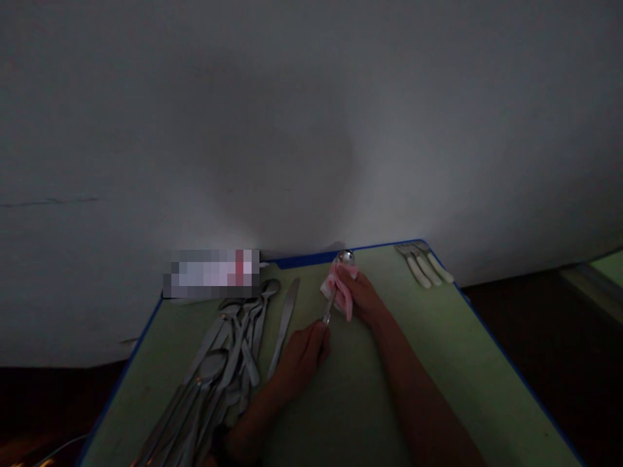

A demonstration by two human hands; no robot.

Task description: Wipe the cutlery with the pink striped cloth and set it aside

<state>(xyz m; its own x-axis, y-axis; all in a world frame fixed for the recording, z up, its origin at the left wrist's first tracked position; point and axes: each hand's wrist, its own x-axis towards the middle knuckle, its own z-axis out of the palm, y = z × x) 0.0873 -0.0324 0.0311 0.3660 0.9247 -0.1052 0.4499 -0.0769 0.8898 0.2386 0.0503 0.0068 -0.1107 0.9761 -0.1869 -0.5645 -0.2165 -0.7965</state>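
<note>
My left hand [304, 355] is closed around the handle end of a metal spoon [346, 257], which slants up and away over the table. In my right hand [359, 293] is a pink and white cloth [341, 285], pinched around the spoon just below its bowl. The shiny bowl shows above the cloth, near the far table edge. A table knife [288, 316] lies on the table just left of my left hand. Further left is a loose pile of metal cutlery [238, 350], with spoons and knife blades showing.
Three forks with white handles [421, 267] lie side by side at the far right corner of the green table [438, 376], which has a blue edge. A blurred-out pale item [214, 274] sits at the far left corner. A wall [302, 130] stands directly behind.
</note>
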